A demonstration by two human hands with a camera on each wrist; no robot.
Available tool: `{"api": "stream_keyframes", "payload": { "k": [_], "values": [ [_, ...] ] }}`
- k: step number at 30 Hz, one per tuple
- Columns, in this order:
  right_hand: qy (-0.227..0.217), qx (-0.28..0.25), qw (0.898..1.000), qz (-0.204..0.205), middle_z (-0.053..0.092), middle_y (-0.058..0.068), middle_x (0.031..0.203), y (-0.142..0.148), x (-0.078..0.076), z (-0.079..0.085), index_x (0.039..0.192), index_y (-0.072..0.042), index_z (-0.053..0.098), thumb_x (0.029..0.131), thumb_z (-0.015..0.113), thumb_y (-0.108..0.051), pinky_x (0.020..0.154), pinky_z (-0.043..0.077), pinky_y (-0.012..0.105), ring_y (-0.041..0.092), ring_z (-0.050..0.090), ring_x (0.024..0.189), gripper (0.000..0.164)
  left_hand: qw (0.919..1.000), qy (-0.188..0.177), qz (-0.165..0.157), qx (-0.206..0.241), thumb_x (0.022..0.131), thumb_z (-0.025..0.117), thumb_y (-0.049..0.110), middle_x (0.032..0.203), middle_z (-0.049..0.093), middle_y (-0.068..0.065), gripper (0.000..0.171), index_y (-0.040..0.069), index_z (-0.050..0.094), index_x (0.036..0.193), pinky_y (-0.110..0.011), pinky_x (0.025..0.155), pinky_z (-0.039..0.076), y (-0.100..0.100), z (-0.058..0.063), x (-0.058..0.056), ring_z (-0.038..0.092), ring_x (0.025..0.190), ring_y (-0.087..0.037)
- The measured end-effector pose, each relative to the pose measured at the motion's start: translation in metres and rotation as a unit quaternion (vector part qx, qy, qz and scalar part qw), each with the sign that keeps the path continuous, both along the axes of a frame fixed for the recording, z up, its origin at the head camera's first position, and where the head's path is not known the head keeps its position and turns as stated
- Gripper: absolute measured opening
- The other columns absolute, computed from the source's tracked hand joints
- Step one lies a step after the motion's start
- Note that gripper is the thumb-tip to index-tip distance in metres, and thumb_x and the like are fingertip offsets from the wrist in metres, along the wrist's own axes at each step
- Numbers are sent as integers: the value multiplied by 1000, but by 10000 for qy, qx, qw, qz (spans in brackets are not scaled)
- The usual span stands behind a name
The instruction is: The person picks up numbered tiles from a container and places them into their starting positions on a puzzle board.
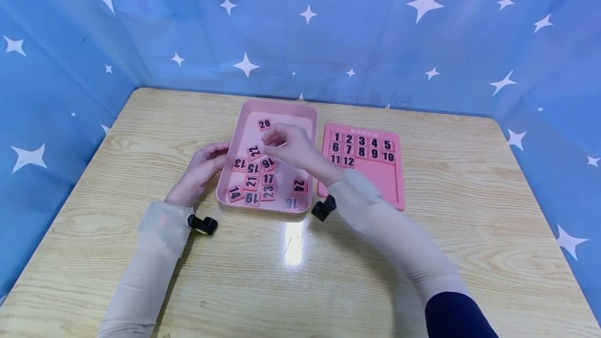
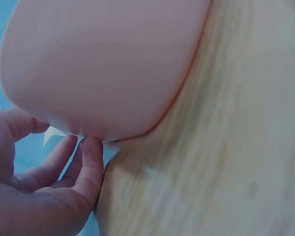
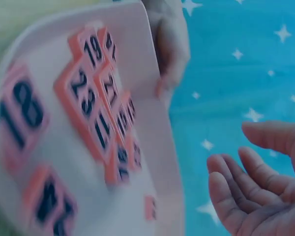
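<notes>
- The right hand (image 1: 293, 145) hangs above the tray (image 1: 281, 106), thumb and fingertips apart and bent loosely, with nothing between them.
- The left hand (image 1: 202, 168) rests its fingertips against the tray's outer wall, touching rather than clamped on it.
- The loose tiles (image 1: 251, 182) lie in the tray, mostly bunched toward its near left; 20 (image 1: 264, 124) lies near the far end and 18 (image 1: 291, 203) by the near wall.
- The board (image 1: 380, 181) sits just right of the tray, with tiles 1 to 12 set in rising order.
- To lift a tile well, it would be best to pinch two opposite edges, since a flat face gives little to hold.
- Light left-hand pressure should steady the tray without sliding it.
- In the bunch, tiles touch or lie close together, so sliding one free first seems wise; 13 (image 1: 239, 165) reads upside down and would need turning to match the board.
- Tiles are small, flat squares, pink with bold black numerals; 18 looks washed out by glare.
- The tray is smooth, pale pink, apparently plastic, with rounded corners; the board is deeper pink, with a raised rim.
- The table (image 1: 235, 275) has pale wood grain and a glossy reflection.
</notes>
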State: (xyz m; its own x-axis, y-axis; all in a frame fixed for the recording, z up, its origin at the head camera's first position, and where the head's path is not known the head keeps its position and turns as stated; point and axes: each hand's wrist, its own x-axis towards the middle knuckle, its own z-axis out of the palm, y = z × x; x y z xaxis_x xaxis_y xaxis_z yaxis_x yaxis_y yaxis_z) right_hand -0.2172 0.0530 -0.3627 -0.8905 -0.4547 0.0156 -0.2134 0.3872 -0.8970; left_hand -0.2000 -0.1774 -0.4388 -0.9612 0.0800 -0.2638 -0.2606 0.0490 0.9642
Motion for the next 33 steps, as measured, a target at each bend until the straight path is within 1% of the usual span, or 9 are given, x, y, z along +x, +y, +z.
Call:
{"api": "stream_keyframes", "payload": {
  "k": [4,7,11,14,17,21,24,28,33],
  "values": [
    [-961,-342,9946,-216,65,15,99,-26,-5,-7,105,6,62,82,67,0,81,53,29,27,62,90,24,10000,43,-2,29,86,54,-1,117,51,-7,51,-9,41,134,-16,83,45,1,1,0,50,98,-8],
    [-1436,-397,9877,-468,65,16,99,-41,-9,-14,106,5,63,82,68,1,80,54,33,24,63,87,25,10000,57,-11,69,86,55,-1,113,52,-4,50,-10,41,134,-16,83,45,1,2,1,51,97,-8],
    [-1755,-214,9805,-855,67,10,95,-56,-13,-23,101,-2,67,80,70,-1,75,53,29,15,61,78,21,10000,71,-36,60,87,57,1,111,53,-3,51,-10,40,134,-16,84,44,1,3,1,51,96,-6],
    [-1896,-120,9759,-1072,68,6,91,-62,-12,-30,97,-5,68,78,70,0,71,51,24,13,60,76,19,10000,61,-49,40,87,57,2,110,53,-2,51,-10,40,134,-16,84,45,1,3,0,51,96,-7],
    [-1745,85,9779,-1150,68,4,88,-66,-9,-34,95,-6,68,76,71,1,70,50,21,13,61,77,20,10000,58,-44,47,87,57,1,111,53,-3,51,-9,41,134,-16,83,45,1,3,0,52,95,-7],
    [-1548,274,9803,-1197,67,5,90,-70,-7,-38,95,-5,68,74,71,4,72,50,21,14,61,80,23,10000,75,-27,43,87,56,1,112,52,-4,51,-10,40,134,-15,83,44,1,4,1,51,94,-6],
    [-1349,471,9836,-1102,67,5,93,-72,-4,-40,97,-4,67,73,69,7,73,50,20,14,61,84,26,10000,70,-13,18,87,56,1,113,51,-4,51,-10,40,134,-15,84,44,1,4,1,51,95,-6],
    [-912,786,9888,-879,67,6,97,-74,-1,-43,99,-3,66,71,67,11,75,48,17,15,60,88,31,10000,35,-4,-13,87,56,2,116,50,-6,51,-9,41,134,-16,85,44,2,4,2,50,97,-7],
    [-568,1018,9905,-728,66,5,101,-73,0,-50,102,-4,64,70,67,12,81,47,19,15,59,94,35,10000,20,0,72,86,56,1,116,50,-9,51,-10,40,134,-16,84,44,1,5,3,50,96,-7]
  ]
}}
